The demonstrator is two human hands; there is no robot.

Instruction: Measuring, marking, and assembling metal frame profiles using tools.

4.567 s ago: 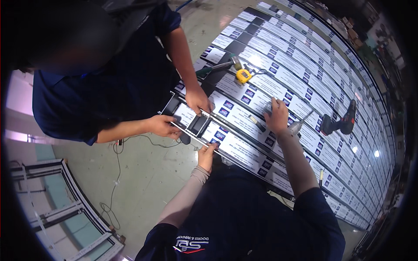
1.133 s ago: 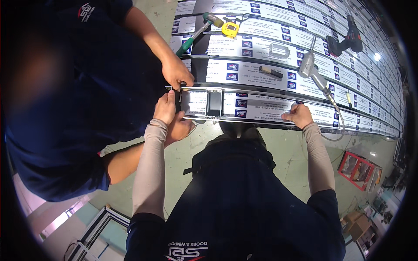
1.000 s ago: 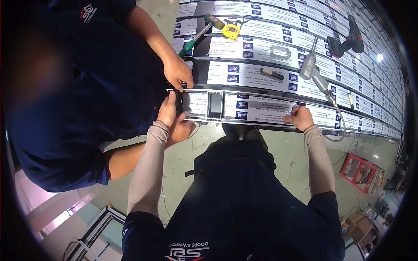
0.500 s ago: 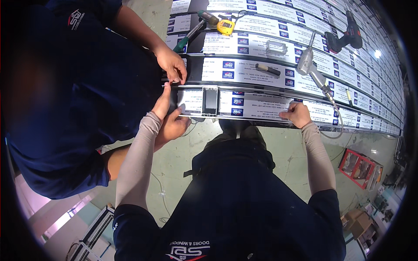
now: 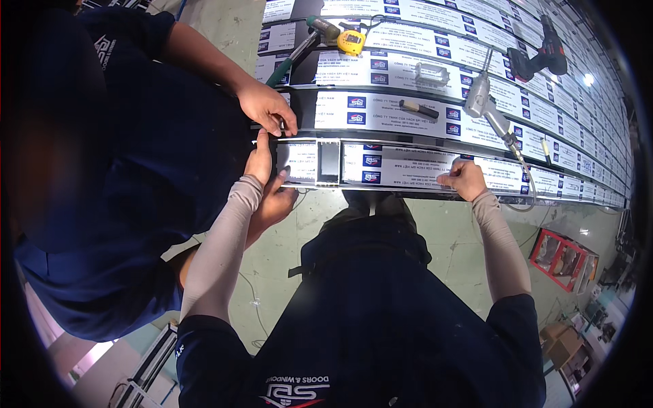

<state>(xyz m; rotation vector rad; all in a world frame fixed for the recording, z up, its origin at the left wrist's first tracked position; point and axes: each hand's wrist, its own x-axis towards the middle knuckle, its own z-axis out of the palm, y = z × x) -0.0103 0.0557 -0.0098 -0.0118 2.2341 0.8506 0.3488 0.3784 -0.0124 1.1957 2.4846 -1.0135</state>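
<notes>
A long metal profile (image 5: 415, 166), covered in printed white film, lies along the near edge of the stacked profiles. Across it sits a short dark piece with bright metal edges (image 5: 330, 162). At the profile's left end my left hand (image 5: 258, 162) is wrapped, one finger reaching the far edge; its other fingers are partly hidden. My right hand (image 5: 468, 181) pinches the near edge farther right, fingers curled. A co-worker's one hand (image 5: 267, 109) rests at the far side of that end, and their other hand (image 5: 277, 202) grips it from the near side.
On the profiles lie a hammer (image 5: 299, 54), a yellow tape measure (image 5: 350, 43), an air tool (image 5: 479, 95) with a hose, a cordless drill (image 5: 541, 58) and a dark marker-like stick (image 5: 418, 109). The co-worker's body is close on my left. A red-framed box (image 5: 559, 260) stands on the floor.
The co-worker's far hand and body have shifted slightly. The dark cross piece and the profile's left end sit slightly lower in view. My hands keep nearly the same places.
</notes>
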